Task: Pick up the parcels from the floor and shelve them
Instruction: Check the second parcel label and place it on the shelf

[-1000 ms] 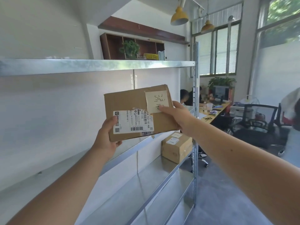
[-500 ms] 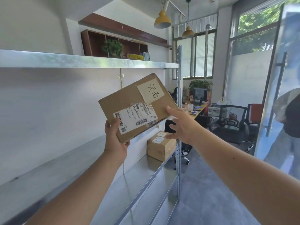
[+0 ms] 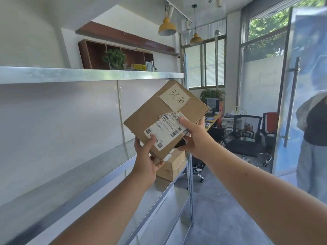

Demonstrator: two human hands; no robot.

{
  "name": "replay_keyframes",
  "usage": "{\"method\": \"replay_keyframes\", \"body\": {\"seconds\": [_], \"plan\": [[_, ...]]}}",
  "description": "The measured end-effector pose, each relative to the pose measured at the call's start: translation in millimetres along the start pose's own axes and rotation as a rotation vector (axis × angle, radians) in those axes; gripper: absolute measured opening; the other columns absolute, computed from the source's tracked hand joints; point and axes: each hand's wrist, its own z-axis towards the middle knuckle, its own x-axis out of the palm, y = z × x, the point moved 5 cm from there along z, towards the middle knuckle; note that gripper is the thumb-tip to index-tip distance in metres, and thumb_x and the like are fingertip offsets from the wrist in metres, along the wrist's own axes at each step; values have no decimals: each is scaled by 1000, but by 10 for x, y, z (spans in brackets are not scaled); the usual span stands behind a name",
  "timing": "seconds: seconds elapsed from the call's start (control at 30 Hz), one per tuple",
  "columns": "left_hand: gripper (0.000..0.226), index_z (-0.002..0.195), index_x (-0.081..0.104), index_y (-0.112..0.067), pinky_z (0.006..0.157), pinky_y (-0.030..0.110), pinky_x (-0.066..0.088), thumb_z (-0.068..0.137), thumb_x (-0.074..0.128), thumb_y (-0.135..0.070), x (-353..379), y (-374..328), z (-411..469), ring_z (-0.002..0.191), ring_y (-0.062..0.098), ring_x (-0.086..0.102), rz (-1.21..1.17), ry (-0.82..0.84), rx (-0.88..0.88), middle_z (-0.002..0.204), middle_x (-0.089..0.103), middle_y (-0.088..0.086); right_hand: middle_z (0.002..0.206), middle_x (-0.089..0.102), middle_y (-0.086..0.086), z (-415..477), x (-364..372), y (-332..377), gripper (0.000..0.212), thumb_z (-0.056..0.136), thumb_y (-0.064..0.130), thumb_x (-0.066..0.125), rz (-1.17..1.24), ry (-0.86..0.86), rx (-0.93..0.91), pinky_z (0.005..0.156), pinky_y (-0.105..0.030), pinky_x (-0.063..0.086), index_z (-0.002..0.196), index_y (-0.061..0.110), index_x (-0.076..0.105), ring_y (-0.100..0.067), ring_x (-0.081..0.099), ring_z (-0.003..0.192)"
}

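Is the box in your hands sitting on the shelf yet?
No, the left hand and right hand hold the box tilted in the air, off the shelf.

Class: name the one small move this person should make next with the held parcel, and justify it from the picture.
Probably level the parcel and slide it onto the bare part of the shelf at left. Both the left hand and right hand grip it tilted in mid-air, and a smaller box sits just beneath it.
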Motion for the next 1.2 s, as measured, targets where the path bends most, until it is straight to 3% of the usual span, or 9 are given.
{"method": "replay_keyframes", "body": {"seconds": [0.1, 0.23, 0.37, 0.57, 0.8, 0.9, 1.03, 1.1, 1.2], "plan": [[86, 148, 45, -44, 98, 58, 55, 70, 81, -40, 169, 106, 111, 126, 37, 63, 36, 36, -31, 137, 68, 8, 142, 67, -5, 94, -153, 145, 104, 87, 16, 85, 31, -36, -36, 79, -75, 51, 159, 53, 21, -36, 68, 120], [90, 148, 42, -45, 81, 52, 58, 69, 84, -38, 426, 235, 279, 121, 40, 67, 91, 53, -61, 135, 69, 13, 145, 65, -8, 316, -416, 311, 125, 82, 18, 87, 61, -72, -50, 105, -77, 45, 164, 57, 1, -35, 70, 118], [87, 148, 43, -48, 84, 58, 60, 72, 84, -41, 648, 356, 494, 119, 44, 70, 103, 66, -76, 135, 71, 13, 137, 70, -7, 541, -690, 500, 118, 70, 25, 88, -27, -77, -84, 104, -67, 50, 164, 49, 21, -32, 71, 117], [103, 154, 39, -45, 104, 71, 46, 64, 90, -48, 907, 407, 845, 121, 42, 69, 142, -4, -41, 138, 68, 13, 125, 77, -4, 800, -1205, 748, 66, 85, 16, 81, -73, -38, -119, 83, -48, 55, 138, 45, 54, -31, 73, 114], [50, 115, 65, -34, 116, 59, 29, 65, 73, -33, 1399, 316, 1034, 111, 21, 53, 505, 91, -6, 105, 67, -9, 119, 80, -2, 974, -1675, 1162, 78, 70, 20, 81, -154, -5, -198, 79, -43, 57, 141, 40, 54, -29, 77, 109], [71, 130, 63, -31, 115, 60, 36, 61, 69, -16, 1603, 300, 1071, 113, 26, 65, 639, 196, 45, 115, 74, -5, 116, 80, -1, 1022, -1825, 1269, 84, 70, 18, 81, -219, 26, -209, 82, -47, 61, 146, 39, 51, -31, 78, 106], [100, 150, 50, -38, 89, 46, 56, 55, 69, -9, 1840, 359, 1107, 119, 34, 70, 675, 314, 78, 131, 73, 5, 129, 77, -12, 1080, -1932, 1309, 76, 76, 11, 79, -246, 111, -210, 105, -70, 54, 143, 35, 55, -44, 72, 120], [84, 150, 50, -39, 84, 42, 61, 71, 68, -18, 1918, 408, 1093, 109, 26, 76, 598, 309, 73, 127, 77, -1, 133, 75, -16, 1070, -1958, 1310, 78, 76, 11, 79, -235, 140, -205, 104, -72, 53, 146, 33, 54, -47, 71, 122], [63, 145, 58, -46, 105, 51, 55, 87, 59, -73, 1988, 499, 1031, 123, 22, 71, 589, 293, 44, 136, 73, -7, 136, 72, -21, 1014, -1988, 1310, 74, 80, 7, 76, -214, 166, -204, 97, -67, 59, 147, 29, 54, -48, 72, 118]]}}
